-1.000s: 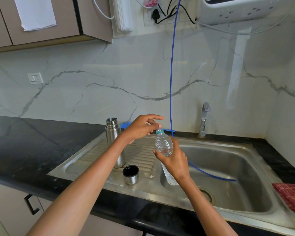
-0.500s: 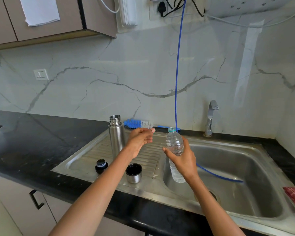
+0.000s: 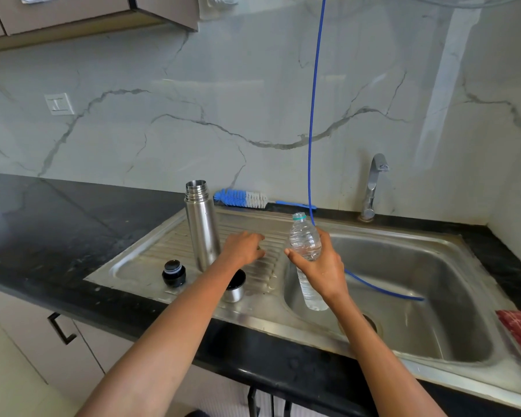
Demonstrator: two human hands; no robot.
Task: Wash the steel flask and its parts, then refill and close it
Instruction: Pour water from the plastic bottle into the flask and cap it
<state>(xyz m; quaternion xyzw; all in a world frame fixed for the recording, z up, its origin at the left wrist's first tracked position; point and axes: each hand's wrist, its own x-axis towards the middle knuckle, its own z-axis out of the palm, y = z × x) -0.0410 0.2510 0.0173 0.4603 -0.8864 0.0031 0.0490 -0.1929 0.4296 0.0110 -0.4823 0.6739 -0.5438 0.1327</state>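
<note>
Looking down from the head camera, we see the steel flask [image 3: 202, 227] standing upright and uncapped on the ribbed drainboard of the sink [image 3: 427, 374], which we take as our landmark. Our right hand [image 3: 319, 270] wraps around a clear plastic water bottle [image 3: 306, 251], holding it upright over the left edge of the sink basin; the bottle's neck is open, with only a teal ring on it. Our left hand [image 3: 242, 248] hovers palm down over the drainboard, just right of the flask, fingers loosely curled; we cannot tell whether it holds anything. The black stopper [image 3: 174, 273] sits on the drainboard in front of the flask, and the steel cup lid [image 3: 234, 288] stands mouth up beside it, partly behind our left forearm. A blue bottle brush [image 3: 247, 200] lies on the table behind the drainboard. A blue hose [image 3: 312, 115] hangs down into the basin.
</note>
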